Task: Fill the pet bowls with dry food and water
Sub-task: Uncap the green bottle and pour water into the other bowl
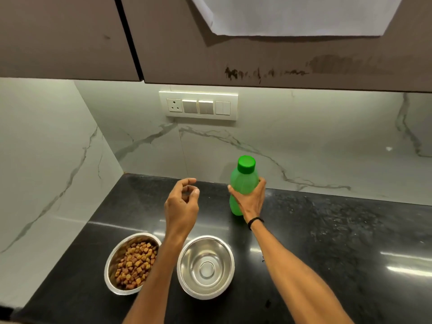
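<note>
Two steel bowls sit near the front of the black counter. The left bowl [117,260] holds brown dry food pieces. The right bowl [205,267] is bare inside. A green bottle [243,181] with a green cap on stands upright behind them. My right hand [251,198] is wrapped around the bottle's middle. My left hand [182,202] hovers above the counter to the left of the bottle, fingers loosely curled and apart, holding nothing.
The black counter [327,242] stretches to the right. A marble wall closes the left side and the back, with a switch panel [198,105] on it. Brown cabinets [187,43] hang overhead.
</note>
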